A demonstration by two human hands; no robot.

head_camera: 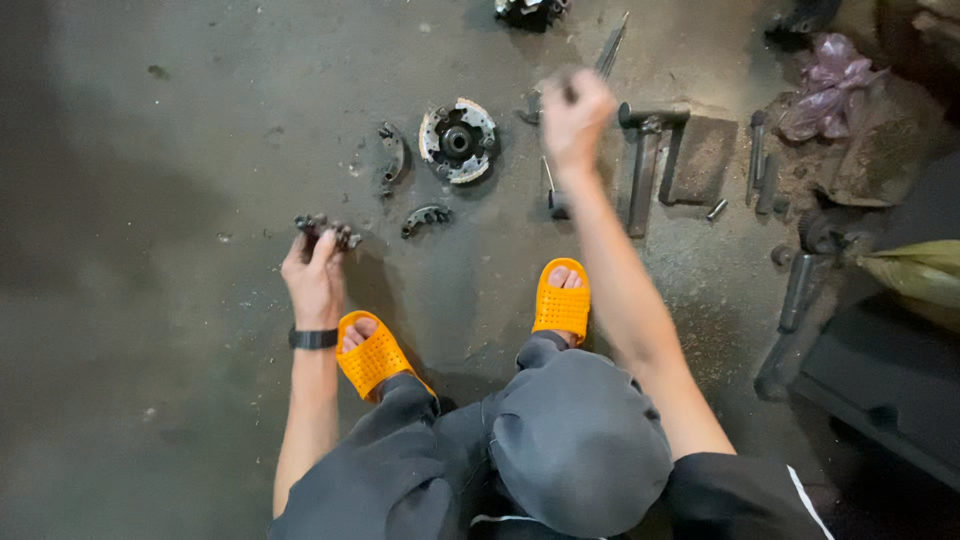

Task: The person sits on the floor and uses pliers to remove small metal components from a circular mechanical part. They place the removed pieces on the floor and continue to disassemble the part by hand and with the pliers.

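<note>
Grey-trousered knees [560,440] and two orange sandals [562,300] sit closest, and just beyond the left sandal the left hand [315,275] has its fingers [322,245] clamped on a small dark, greasy metal part [325,228] held just above the concrete floor [150,150]. It looks stiff, fairly heavy for its size and slippery with grime, so a pinch across its thicker middle seems safest. Up ahead the right hand [575,120] is closed in a fist around a thin tool handle [610,45], with the round metal hub [458,140] lying beside those fingers on the floor.
</note>
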